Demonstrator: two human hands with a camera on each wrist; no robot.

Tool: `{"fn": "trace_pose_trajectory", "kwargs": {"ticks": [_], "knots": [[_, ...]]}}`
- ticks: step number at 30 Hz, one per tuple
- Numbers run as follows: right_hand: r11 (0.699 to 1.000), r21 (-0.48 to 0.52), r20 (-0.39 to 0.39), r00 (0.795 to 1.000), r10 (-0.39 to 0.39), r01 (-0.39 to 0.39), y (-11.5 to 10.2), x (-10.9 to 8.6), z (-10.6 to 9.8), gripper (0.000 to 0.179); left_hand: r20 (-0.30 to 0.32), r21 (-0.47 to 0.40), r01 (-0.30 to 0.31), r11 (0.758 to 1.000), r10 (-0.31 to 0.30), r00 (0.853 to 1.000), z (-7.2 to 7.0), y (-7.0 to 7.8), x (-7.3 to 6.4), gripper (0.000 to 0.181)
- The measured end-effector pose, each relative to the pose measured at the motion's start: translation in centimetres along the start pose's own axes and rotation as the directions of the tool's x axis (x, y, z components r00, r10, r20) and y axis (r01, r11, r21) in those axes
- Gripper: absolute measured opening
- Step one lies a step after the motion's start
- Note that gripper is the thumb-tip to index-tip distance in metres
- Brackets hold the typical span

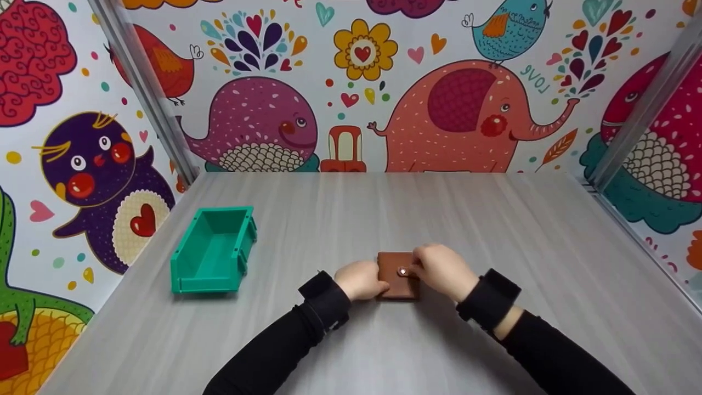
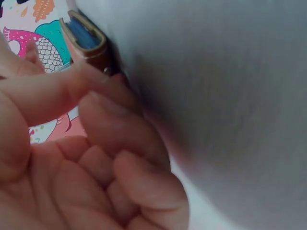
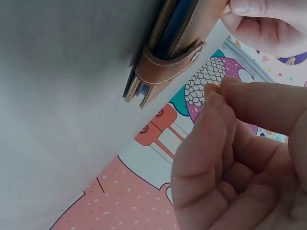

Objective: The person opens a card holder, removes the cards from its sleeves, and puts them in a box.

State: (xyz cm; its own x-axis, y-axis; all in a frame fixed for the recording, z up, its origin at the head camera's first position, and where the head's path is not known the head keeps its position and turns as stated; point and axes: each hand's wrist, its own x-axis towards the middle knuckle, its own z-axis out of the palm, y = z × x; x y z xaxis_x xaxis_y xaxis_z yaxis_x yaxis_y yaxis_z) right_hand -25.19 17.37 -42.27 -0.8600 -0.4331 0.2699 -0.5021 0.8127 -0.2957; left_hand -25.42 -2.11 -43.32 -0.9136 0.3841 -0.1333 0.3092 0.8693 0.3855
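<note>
Black sleeves (image 1: pixel 263 351) reach in from the near edge, each ending in a black wristband (image 1: pixel 324 300) behind a bare hand. Between the hands lies a brown leather wallet (image 1: pixel 403 288), near the middle of the table and a little right of centre, its cover facing up. From its right edge a stitched strap (image 3: pixel 158 69) wraps over onto the cover, with a round metal snap (image 1: pixel 403 271) at its end; blue material (image 3: pixel 178 24) shows between the covers.

At the wallet's left edge, the left hand (image 1: pixel 359 281) grips it, thumb on top of the cover and the other fingers curled. On the right, the right hand (image 1: pixel 445 270) is just beside the strap and snap, fingers bent inward and thumb tip against the index finger; the right wrist view shows nothing between those tips.

Well to the left, toward the far side, a green bin (image 1: pixel 211 285) stands on the pale grey, wood-grained table (image 1: pixel 329 219). Printed walls enclose the left, far and right sides: a purple penguin (image 1: pixel 93 159) on the left, a purple whale (image 1: pixel 258 115) and a coral elephant (image 1: pixel 455 131) on the far one. Metal posts (image 1: pixel 148 93) mark the two far corners.
</note>
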Motion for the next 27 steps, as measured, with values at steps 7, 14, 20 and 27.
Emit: {"fn": "trace_pose_trajectory", "kwargs": {"ticks": [7, 14, 20, 27], "knots": [[0.996, -0.07, -0.019, 0.999, -0.051, 0.05, -0.7, 1.0, 0.9, 0.023, 0.014, -0.007, -0.008, 1.0, 0.008, 1.0, 0.1, 0.0, 0.0, 0.028], [0.991, -0.101, -0.036, 0.995, -0.097, 0.093, -0.9, 1.0, 1.4, 0.027, 0.009, -0.022, -0.016, 1.0, 0.016, 1.0, 0.0, -0.2, -0.1, 0.027], [0.991, -0.113, -0.012, 0.997, -0.073, 0.071, -0.8, 0.9, 1.7, 0.028, 0.021, -0.045, -0.012, 0.999, 0.013, 1.0, 0.0, -0.2, 0.0, 0.025], [0.991, -0.12, -0.016, 0.998, -0.056, 0.054, -1.0, 0.8, 2.0, 0.027, 0.022, -0.068, -0.001, 0.998, 0.003, 1.0, 0.1, -0.2, -0.1, 0.026]]}}
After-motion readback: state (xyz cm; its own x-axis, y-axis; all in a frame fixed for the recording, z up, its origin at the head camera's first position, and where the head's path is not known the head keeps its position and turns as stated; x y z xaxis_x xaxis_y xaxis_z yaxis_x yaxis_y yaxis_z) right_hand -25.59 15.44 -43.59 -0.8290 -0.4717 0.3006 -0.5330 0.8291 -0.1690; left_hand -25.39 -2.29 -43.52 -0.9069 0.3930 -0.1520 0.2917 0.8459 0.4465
